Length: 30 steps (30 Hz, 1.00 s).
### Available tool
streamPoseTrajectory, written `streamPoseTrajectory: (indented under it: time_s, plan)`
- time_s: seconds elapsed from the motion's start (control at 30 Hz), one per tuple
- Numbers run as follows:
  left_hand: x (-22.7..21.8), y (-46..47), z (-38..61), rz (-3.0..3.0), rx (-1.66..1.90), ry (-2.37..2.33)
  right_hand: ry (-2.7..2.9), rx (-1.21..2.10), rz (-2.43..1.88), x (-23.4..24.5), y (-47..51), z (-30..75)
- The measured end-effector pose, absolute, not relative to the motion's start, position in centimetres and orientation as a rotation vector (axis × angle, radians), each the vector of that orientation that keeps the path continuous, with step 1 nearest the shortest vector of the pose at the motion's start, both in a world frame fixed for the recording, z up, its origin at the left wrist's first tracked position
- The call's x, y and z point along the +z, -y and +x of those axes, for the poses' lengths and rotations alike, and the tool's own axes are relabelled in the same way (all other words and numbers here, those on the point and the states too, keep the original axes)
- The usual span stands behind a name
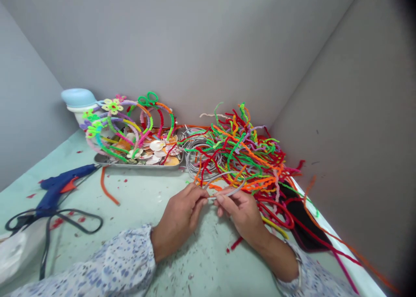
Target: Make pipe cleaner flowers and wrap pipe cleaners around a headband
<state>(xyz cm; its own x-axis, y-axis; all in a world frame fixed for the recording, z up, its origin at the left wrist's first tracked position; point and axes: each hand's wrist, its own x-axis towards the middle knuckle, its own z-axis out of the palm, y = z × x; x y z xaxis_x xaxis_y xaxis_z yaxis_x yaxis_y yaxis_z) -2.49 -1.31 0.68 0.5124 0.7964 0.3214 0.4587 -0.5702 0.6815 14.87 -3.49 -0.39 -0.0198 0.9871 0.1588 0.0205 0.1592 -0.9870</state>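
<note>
Both hands hold a thin grey wire hoop (242, 186) low over the table, in front of the heap. My left hand (182, 217) pinches it between thumb and fingers on one side. Close beside it, my right hand (242, 212) pinches the other side, leaving a short stretch showing between the fingertips. The hoop curves up and away behind my right hand. Further back lies a coil of similar grey wire (191, 166), partly under a large tangle of coloured pipe cleaners (247, 147).
A metal tray (139, 165) of shells carries several hoops wrapped in pipe cleaner (171, 123). A blue glue gun (61, 184) with its dark cord (94, 230) lies left. Behind stands a blue-lidded container (79, 98). A black flat object (307, 227) lies right, by the wall.
</note>
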Motion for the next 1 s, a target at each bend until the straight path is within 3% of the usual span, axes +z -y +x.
streamPoseTrajectory:
  time_s: [0.4,0.83,1.0]
  plan:
    - [0.6,1.3,-2.3,2.16,0.752,-1.075,1.36,1.074,-1.082,-0.5,3.6,14.9]
    - [1.3,0.6,-2.6,1.868,1.086,-1.227,1.452,0.819,-1.069,-1.5,4.0,15.0]
    - [1.1,0.6,-2.5,1.765,1.055,-1.19,1.214,1.085,-1.123,-1.1,3.3,14.9]
